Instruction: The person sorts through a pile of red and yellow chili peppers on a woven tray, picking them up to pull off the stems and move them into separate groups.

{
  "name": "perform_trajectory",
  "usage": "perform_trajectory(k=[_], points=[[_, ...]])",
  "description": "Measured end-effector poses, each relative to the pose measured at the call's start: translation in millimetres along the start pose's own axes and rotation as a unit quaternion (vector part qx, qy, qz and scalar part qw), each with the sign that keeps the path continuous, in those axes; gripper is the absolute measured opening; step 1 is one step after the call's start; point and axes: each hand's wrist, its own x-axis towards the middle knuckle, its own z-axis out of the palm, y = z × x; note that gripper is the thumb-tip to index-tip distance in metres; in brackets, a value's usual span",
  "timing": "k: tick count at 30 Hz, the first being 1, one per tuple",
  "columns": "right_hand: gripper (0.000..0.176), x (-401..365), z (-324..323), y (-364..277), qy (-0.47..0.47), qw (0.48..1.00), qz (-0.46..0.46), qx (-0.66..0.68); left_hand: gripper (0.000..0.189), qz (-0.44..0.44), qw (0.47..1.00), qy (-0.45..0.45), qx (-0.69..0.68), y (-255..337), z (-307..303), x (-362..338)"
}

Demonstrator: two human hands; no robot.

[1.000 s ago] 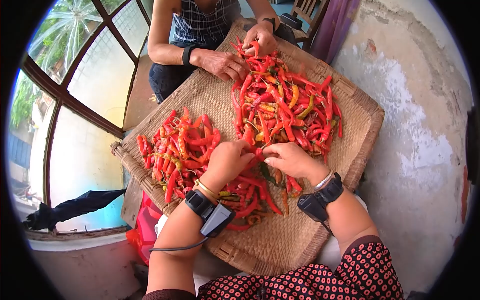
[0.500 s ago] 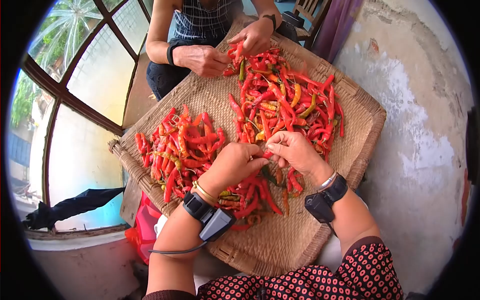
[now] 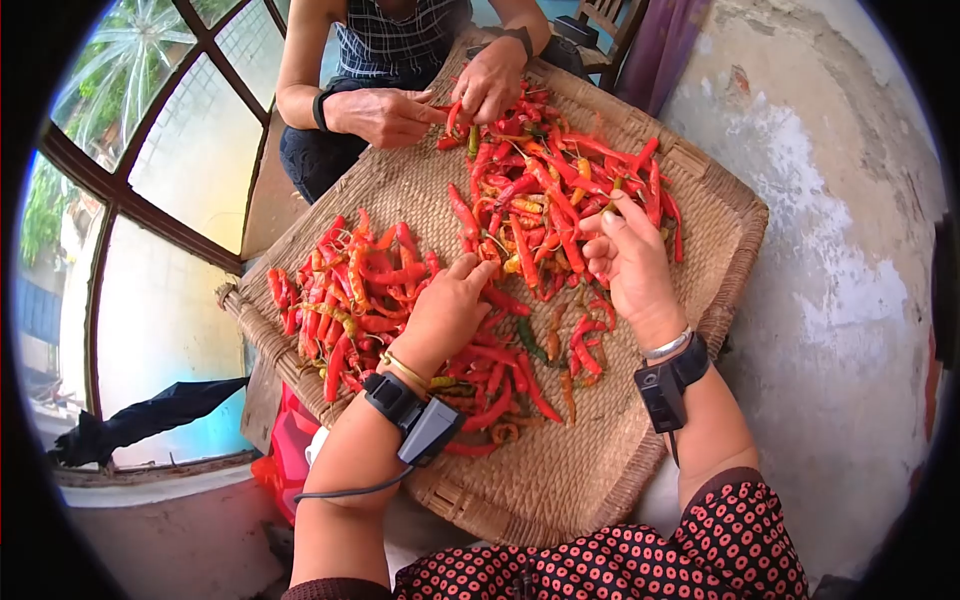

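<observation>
A woven tray (image 3: 600,450) holds red peppers in a pile at the left (image 3: 350,290) and a larger pile at the upper right (image 3: 560,200). My left hand (image 3: 452,305) is over the right side of the left pile, fingers pointing up and to the right; whether it holds a pepper cannot be made out. My right hand (image 3: 633,262) is raised at the right edge of the larger pile. Its thumb and index finger pinch a small greenish piece, perhaps a stem. Below, between my hands, lie a dark green pepper (image 3: 530,340) and several thin red and brownish ones.
Across the tray, a person's two hands (image 3: 385,117) hold a red pepper over the far edge. Windows (image 3: 190,150) and a dark folded umbrella (image 3: 150,415) are on the left. A worn wall (image 3: 810,250) rises at the right, and a wooden chair (image 3: 610,30) stands behind.
My hands have come apart from the tray's middle. The left moved left and up toward the left pile; the right moved up and to the right. The view shifted slightly.
</observation>
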Motion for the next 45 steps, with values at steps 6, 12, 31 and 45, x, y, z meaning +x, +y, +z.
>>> perform_trajectory(k=[6,12,31,45], points=[[0.037,-9,18,10,-0.105,0.988,0.060,-0.099,0.033,-0.056,0.996,-0.056,0.037,-5,0,1],[0.039,-11,21,29,-0.180,0.934,-0.024,-0.309,0.015,-0.017,0.996,0.076,-0.049,-2,1,6],[0.027,-6,13,-15,-0.276,0.873,0.136,-0.380,0.021,-0.065,0.996,-0.052,-0.038,1,-16,1],[0.029,-7,13,34,-0.238,0.712,-0.168,-0.639,0.025,-0.029,0.984,-0.173,-0.003,10,-10,-3]])
